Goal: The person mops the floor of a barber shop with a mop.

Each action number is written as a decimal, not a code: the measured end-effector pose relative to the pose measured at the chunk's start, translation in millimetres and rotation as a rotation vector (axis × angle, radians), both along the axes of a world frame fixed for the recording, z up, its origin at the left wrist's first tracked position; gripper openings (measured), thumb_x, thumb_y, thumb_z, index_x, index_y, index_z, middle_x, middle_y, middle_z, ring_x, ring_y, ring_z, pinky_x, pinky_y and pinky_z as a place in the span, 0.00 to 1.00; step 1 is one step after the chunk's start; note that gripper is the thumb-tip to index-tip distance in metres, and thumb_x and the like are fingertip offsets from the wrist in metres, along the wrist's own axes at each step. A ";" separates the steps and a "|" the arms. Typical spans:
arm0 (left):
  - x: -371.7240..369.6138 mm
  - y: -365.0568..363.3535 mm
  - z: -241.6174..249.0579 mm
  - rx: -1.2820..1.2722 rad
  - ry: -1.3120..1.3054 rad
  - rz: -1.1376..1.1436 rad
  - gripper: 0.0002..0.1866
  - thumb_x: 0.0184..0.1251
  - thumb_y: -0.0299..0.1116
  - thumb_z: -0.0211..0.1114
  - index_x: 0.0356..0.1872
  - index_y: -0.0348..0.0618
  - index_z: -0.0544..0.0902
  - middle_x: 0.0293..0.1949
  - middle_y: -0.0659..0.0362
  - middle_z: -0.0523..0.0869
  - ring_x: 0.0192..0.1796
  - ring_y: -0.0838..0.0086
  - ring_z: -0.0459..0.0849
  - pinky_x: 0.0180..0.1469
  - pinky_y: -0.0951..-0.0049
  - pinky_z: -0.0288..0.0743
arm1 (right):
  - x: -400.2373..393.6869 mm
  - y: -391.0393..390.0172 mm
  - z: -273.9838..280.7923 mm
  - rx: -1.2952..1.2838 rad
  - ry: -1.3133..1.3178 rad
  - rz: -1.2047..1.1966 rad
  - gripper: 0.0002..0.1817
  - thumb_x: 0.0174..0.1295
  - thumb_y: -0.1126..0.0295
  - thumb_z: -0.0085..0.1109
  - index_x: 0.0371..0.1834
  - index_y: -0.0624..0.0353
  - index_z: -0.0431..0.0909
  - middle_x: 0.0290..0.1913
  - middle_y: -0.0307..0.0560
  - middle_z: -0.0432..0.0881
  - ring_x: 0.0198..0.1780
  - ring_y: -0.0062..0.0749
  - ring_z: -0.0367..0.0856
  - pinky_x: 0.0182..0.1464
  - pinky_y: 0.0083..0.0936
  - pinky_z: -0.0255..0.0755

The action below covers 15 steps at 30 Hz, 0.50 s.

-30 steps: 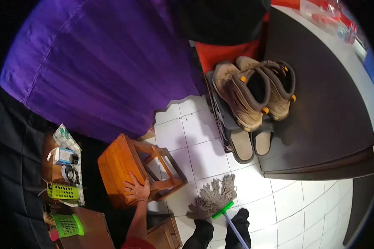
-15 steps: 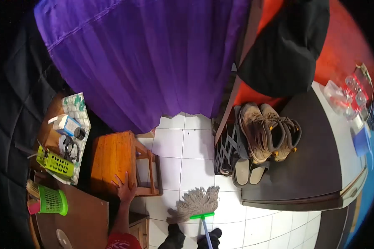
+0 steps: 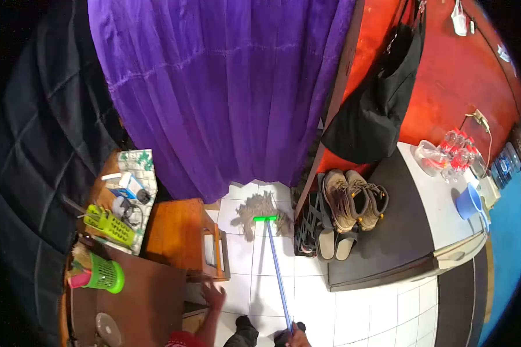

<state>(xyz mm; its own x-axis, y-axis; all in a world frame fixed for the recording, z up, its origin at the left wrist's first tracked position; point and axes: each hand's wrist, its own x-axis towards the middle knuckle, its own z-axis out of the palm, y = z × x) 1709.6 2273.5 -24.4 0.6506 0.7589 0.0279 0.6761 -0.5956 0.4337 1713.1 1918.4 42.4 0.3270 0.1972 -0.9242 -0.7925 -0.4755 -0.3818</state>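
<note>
My right hand (image 3: 297, 336) is wrapped around the blue handle of a mop (image 3: 276, 263) at the bottom of the view. The mop's grey string head (image 3: 260, 209) with its green clamp lies on the white tiles, close to the hem of the purple curtain (image 3: 214, 115). Beside the front edge of the wooden stool (image 3: 173, 237), my left hand (image 3: 214, 295) is open, fingers spread and slightly blurred, holding nothing. A gap shows between that hand and the stool top.
Brown boots (image 3: 344, 202) and sandals (image 3: 336, 246) stand on a rack right of the mop, against a dark cabinet (image 3: 388, 231). A brown table (image 3: 139, 301) with a green basket (image 3: 105, 274) is at left. A black bag (image 3: 376, 110) hangs on the red wall.
The mop head has moved forward to the curtain, and its handle and my right hand are now visible. My left hand has come off the stool top toward me. The view has tilted up.
</note>
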 end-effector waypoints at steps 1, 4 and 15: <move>-16.3 -37.3 22.2 -0.101 0.132 0.000 0.30 0.51 0.40 0.56 0.58 0.45 0.64 0.59 0.38 0.59 0.62 0.46 0.56 0.55 0.42 0.55 | 1.1 7.4 -2.9 0.018 0.005 -0.021 0.24 0.62 0.48 0.36 0.40 0.57 0.72 0.18 0.52 0.74 0.18 0.41 0.76 0.19 0.37 0.70; -87.7 -92.1 35.3 -0.589 0.207 -0.415 0.28 0.51 0.45 0.58 0.54 0.44 0.69 0.54 0.42 0.68 0.57 0.51 0.65 0.56 0.53 0.61 | -25.8 -22.0 -39.0 0.270 0.097 -0.349 0.21 0.63 0.61 0.39 0.60 0.44 0.59 0.34 0.43 0.74 0.17 0.31 0.70 0.17 0.28 0.70; -150.1 -119.1 58.3 -0.816 -0.002 -0.390 0.18 0.52 0.39 0.61 0.42 0.42 0.74 0.28 0.51 0.81 0.32 0.63 0.80 0.35 0.67 0.73 | -255.2 -198.5 220.9 -0.174 -0.517 0.320 0.22 0.59 0.59 0.48 0.50 0.65 0.70 0.31 0.55 0.80 0.30 0.34 0.80 0.33 0.29 0.72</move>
<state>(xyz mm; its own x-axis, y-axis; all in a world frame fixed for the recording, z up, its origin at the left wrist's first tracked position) 1559.5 2154.4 33.8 0.8664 0.2691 -0.4207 0.4893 -0.2893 0.8227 1457.9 1720.0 263.2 0.6895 0.2200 -0.6900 -0.3349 -0.7479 -0.5732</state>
